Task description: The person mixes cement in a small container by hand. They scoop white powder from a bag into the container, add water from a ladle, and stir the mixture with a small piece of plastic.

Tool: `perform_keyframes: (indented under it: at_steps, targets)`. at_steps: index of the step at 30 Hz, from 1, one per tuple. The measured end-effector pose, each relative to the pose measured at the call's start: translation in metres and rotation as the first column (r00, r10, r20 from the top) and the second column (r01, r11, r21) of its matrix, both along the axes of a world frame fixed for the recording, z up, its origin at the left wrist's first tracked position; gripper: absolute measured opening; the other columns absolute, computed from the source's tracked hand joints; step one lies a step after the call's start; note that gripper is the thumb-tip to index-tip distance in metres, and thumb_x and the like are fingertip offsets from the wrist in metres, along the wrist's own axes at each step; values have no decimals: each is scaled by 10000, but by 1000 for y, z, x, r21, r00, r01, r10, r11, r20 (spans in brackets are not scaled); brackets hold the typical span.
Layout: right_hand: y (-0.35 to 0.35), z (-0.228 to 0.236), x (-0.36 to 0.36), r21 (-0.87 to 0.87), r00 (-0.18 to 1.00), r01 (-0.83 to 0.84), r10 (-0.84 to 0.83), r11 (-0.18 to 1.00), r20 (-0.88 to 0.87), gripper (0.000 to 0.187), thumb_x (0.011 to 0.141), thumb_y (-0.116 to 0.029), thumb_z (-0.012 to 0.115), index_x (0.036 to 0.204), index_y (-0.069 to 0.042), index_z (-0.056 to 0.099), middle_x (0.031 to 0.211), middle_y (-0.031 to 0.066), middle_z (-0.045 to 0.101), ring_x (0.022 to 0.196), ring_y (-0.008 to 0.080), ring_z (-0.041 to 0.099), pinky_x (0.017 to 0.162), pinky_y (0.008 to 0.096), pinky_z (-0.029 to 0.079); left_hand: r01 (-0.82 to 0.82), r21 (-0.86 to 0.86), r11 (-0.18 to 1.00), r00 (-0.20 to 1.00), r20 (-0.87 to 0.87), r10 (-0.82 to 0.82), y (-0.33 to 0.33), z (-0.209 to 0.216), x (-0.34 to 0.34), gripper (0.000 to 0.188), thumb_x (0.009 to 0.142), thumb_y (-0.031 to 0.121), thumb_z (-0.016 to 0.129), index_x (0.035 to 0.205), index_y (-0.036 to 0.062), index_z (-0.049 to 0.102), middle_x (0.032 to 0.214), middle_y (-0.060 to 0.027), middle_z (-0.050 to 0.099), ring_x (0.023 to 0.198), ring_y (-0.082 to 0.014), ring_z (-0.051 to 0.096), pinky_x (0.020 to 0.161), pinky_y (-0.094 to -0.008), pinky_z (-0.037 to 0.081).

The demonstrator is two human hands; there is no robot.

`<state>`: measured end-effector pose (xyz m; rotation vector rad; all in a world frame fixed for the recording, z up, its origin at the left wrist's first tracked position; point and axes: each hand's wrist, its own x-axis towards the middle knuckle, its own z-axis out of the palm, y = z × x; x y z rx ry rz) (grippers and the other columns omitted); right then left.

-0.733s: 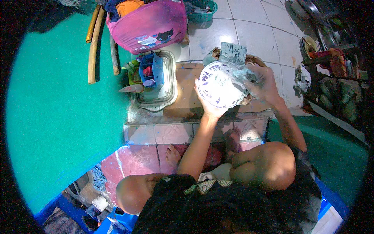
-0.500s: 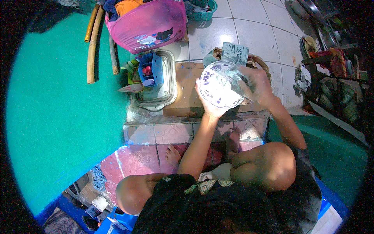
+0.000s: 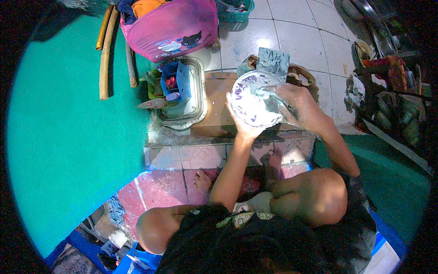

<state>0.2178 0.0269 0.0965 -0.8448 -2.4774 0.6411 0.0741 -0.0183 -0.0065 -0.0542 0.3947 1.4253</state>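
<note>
A round white dish (image 3: 250,101) with dark purple-blue patches, possibly a bowl or plate, is held up in front of me, brightly lit. My left hand (image 3: 246,127) grips its left and lower rim, the thumb along the edge. Curled over its right side is my right hand (image 3: 305,106), the fingers bent onto the surface. A grey-green smeared patch (image 3: 270,101) shows at those fingertips; whether it is a tool, a cloth or wet paste I cannot tell. Just beyond the dish stands a grey-green rectangular block or sheet (image 3: 273,61), with brown torn wrapping (image 3: 302,75) beside it.
Flattened cardboard (image 3: 216,102) lies beneath the dish. To its left a clear tray (image 3: 197,107) holds a blue basket (image 3: 177,80) with small items. A pink laundry bag (image 3: 171,32) stands behind, near wooden poles (image 3: 106,59). A cluttered rack (image 3: 392,86) is at the right.
The dish has shifted slightly left in my left hand. My right hand has slid a little, its fingers now lying lower over the dish's right side.
</note>
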Motion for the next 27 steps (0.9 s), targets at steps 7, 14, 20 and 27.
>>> perform_keyframes:
  at_steps: [7,14,20,27]
  targets:
    - [-1,-2,4,-135,997,79,-80,988,2,362,710,-88,636,1058,2,596,916,211,631,834,369,627,760,391,503,12,27,1000,1000,27,-13,4,-4,2,742,806,698,388,1333,178,425,1335,-89,451,1178,-317,440,974,-536,354]
    - [6,-2,9,-179,976,115,-145,977,-162,346,782,-195,622,1075,-12,603,929,187,657,831,313,650,760,363,511,11,-25,1000,996,93,-8,12,-8,4,770,797,720,382,1343,179,417,1362,-100,431,1192,-348,438,965,-573,364]
    - [19,-40,68,-392,948,295,-317,871,10,196,805,-60,539,967,44,575,809,175,612,712,310,604,665,377,488,34,220,975,956,279,-96,2,-3,-4,853,769,754,370,1381,159,367,1396,-140,392,1263,-400,378,1013,-616,307]
    - [53,-155,28,-419,806,184,108,889,582,206,783,-86,565,945,40,583,903,205,622,827,372,608,718,420,482,-47,159,986,982,188,17,4,2,-41,884,754,779,359,1391,165,358,1409,-127,382,1283,-395,354,1014,-617,303]
